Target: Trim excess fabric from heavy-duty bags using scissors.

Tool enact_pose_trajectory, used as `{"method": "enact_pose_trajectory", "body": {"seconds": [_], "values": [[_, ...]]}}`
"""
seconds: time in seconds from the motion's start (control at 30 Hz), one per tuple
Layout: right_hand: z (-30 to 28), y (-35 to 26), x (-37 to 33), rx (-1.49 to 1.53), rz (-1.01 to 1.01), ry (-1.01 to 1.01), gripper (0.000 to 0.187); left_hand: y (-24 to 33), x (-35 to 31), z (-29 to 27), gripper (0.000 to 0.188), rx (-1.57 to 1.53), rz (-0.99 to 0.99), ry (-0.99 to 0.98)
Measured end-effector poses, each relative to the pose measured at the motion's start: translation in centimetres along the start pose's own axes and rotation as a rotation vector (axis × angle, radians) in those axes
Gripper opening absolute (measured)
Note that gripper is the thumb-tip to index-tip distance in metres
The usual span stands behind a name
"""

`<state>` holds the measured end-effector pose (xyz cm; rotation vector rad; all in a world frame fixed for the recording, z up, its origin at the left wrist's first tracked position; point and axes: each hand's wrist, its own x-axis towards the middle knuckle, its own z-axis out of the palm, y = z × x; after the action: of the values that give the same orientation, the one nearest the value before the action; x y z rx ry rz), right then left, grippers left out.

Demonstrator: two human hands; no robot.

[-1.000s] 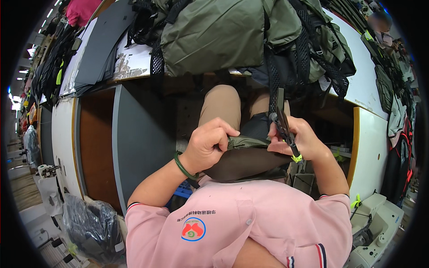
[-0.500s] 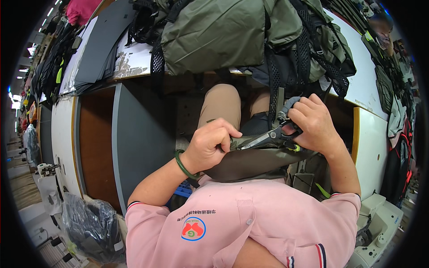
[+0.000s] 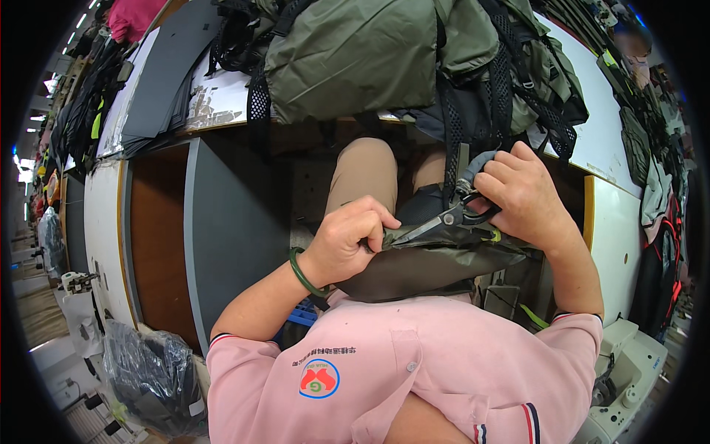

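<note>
Grasping scissors in the right hand, with fingers curled around the grey-wrapped and black handles. Pinching the edge of a dark olive fabric piece in the left hand, between thumb and bent forefinger.

Appears to be midway through work along that edge: already gathered into the left fingers and already reached by the blades. Showing no finished cut and no loose scrap, so impossible to tell how much is done. Not yet laid aside, judging by the pinch; perhaps some handling left at that edge.

Lies across the lap, below and between both hands, bulging toward the shirt. Meets the left fingertips at its upper edge, with the blade tips just beside them. Passes beneath the scissors toward the right hand, near a yellow-green tab. Cannot tell whether parted or together at the blades.

Beyond the knees, resting on a white table: olive backpacks with black mesh straps hanging over the front, and to their left, dark grey sheets in a stack. At lower right, near the elbow: a pale sewing machine.
</note>
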<state>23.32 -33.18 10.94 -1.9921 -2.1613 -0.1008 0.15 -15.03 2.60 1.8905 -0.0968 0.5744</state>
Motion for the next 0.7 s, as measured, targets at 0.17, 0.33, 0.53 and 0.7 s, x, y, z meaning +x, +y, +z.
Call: {"method": "enact_pose_trajectory", "body": {"seconds": [0.17,0.33,0.53,0.7], "values": [[0.4,-0.4,-0.1,0.077,0.023,0.005,0.031,0.0,-0.2,0.0,0.026,0.007,-0.006,0.0],[0.9,0.0,-0.5,0.051,0.02,0.028,0.03,0.1,-0.1,0.1,0.026,0.008,0.005,-0.009],[1.2,0.7,-1.6,0.214,0.115,-0.004,0.032,0.0,-0.3,-0.2,0.026,0.041,0.058,0.021],[2.0,1.2,-2.4,0.254,0.163,0.033,0.032,0.9,-0.7,-1.5,0.026,0.006,0.015,0.001]]}}
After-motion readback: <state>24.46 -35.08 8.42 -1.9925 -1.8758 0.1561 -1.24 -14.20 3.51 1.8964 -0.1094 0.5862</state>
